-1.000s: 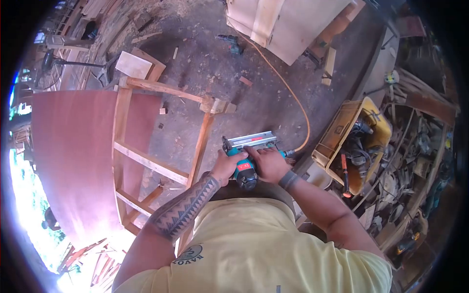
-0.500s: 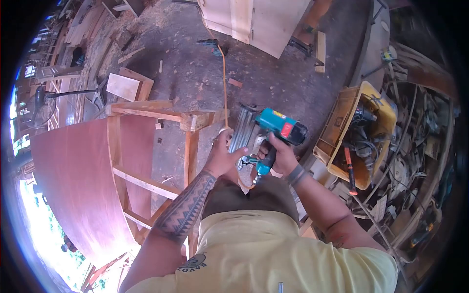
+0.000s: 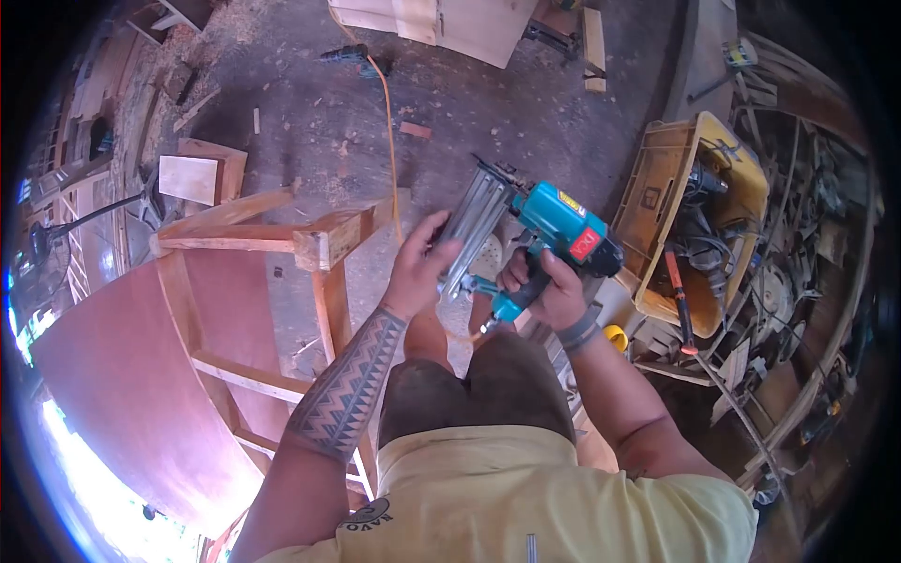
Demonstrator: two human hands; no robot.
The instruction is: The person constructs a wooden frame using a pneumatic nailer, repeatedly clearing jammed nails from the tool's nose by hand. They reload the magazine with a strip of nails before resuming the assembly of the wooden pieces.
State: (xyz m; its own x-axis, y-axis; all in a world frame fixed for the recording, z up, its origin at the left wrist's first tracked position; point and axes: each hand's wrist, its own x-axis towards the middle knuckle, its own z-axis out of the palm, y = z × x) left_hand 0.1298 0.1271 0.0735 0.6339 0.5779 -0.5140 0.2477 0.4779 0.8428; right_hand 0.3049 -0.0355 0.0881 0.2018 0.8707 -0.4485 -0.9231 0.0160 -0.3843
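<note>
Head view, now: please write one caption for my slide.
Right hand gripping a teal nail gun, left hand at its magazine, between a wooden frame and a yellow crate.

This is a woodworking shop, plain enough from where I stand: wood chips litter the dark floor (image 3: pixel 310 113), a rough timber frame (image 3: pixel 246 237) stands beside a broad wooden sheet (image 3: pixel 160 366), and a yellow crate (image 3: pixel 657 202) of tools sits by heaped offcuts.

Nail gun (image 3: pixel 572 225) turned sideways, shifted right, magazine (image 3: pixel 477 218) slanting
</note>
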